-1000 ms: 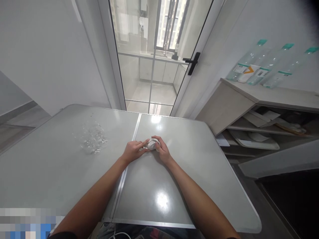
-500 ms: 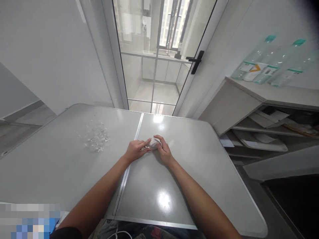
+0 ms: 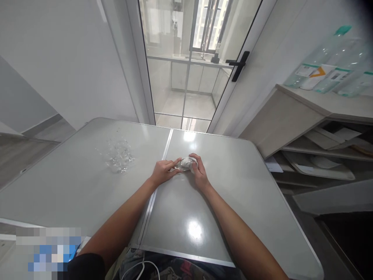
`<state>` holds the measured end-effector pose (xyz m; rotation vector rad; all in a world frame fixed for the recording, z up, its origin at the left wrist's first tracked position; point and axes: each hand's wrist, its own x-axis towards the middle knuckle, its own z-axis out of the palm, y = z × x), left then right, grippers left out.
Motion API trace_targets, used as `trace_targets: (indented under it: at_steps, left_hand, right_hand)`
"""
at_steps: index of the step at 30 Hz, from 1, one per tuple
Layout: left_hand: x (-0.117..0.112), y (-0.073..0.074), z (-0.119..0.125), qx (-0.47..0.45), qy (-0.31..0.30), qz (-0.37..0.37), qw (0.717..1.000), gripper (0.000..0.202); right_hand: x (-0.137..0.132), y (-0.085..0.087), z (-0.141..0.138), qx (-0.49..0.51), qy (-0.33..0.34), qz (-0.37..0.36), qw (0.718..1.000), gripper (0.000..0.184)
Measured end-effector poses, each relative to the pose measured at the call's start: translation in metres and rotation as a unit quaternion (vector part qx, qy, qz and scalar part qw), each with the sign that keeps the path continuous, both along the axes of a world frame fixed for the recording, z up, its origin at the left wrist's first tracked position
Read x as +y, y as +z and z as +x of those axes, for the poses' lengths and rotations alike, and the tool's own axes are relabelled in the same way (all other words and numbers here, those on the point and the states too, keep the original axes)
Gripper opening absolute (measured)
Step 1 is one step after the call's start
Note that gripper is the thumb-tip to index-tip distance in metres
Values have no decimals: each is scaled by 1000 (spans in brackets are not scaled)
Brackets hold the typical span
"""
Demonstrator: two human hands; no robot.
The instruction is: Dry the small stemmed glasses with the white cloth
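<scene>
Glossy table (under hands) — glass door beyond.

On the table, plastic lies left of the seam; right of it, an object sits between the left hand and right hand. Behind stands a door; at right, a cabinet bears bottles on top, a tray on a shelf within.

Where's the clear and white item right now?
In the head view, the clear and white item is held between the left hand and right hand, right of the metal table seam.
</scene>
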<state>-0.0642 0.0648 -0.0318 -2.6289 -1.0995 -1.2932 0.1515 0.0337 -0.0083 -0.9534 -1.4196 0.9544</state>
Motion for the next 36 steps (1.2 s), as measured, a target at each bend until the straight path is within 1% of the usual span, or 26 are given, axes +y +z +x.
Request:
trace_targets:
  at_steps: [3,6,8,11,13,15,16,18,20,21,23,26,28,30,31,33,36]
  left_hand:
    - [0,-1,-1,21,1,6,1000,52]
    - [0,-1,-1,24,4,13,1000,51]
    - [0,-1,0,17,7,16,1000,50]
    - [0,1,1,5,7,10,1000,48]
    - [-1,1,1,0,8,5,1000,49]
    - [-1,2,1,-2,15,3,1000,50]
    - [-2,2,1,1,17,2,1000,51]
    - [-2,3,1,12,19,2,1000,51]
    - [-3,4,1,20,19,-1,1000,50]
    - [-3,4,1,19,21,-4,1000,50]
    - [-2,4,1,13,31,-17,999,50]
    - [-1,5,2,2,41,-43,998,50]
    - [-1,7,2,-4,43,-54,998,50]
    - [-1,8,3,-3,40,-59,997,46]
    - [-2,8,3,0,38,-62,997,43]
    - [-3,9,4,2,37,-71,997,39]
    - [-5,10,5,0,37,-78,996,32]
  right_hand:
    - [2,-3,-2,-33,38,13,999,38]
    - [4,-2,0,-29,47,-12,998,35]
    - [4,0,4,-5,36,-33,999,34]
    - [3,4,7,43,-7,-51,998,35]
    - [1,5,6,58,-37,-47,996,38]
    - [0,3,4,43,-46,-27,998,40]
    - [0,3,2,25,-34,-13,999,40]
    - [1,1,0,-10,9,7,1000,39]
    - [2,0,0,-24,48,4,999,37]
    - [3,0,1,-19,53,-7,998,36]
    - [5,-1,4,7,38,-32,999,31]
    - [9,-4,7,71,-13,-54,996,27]
    - [10,-7,7,120,-46,-62,990,27]
    - [10,-7,7,149,-54,-80,984,29]
    - [10,-6,7,146,-46,-89,984,30]
    - [7,-3,7,105,-15,-85,991,34]
    - [3,4,8,21,32,-33,999,37]
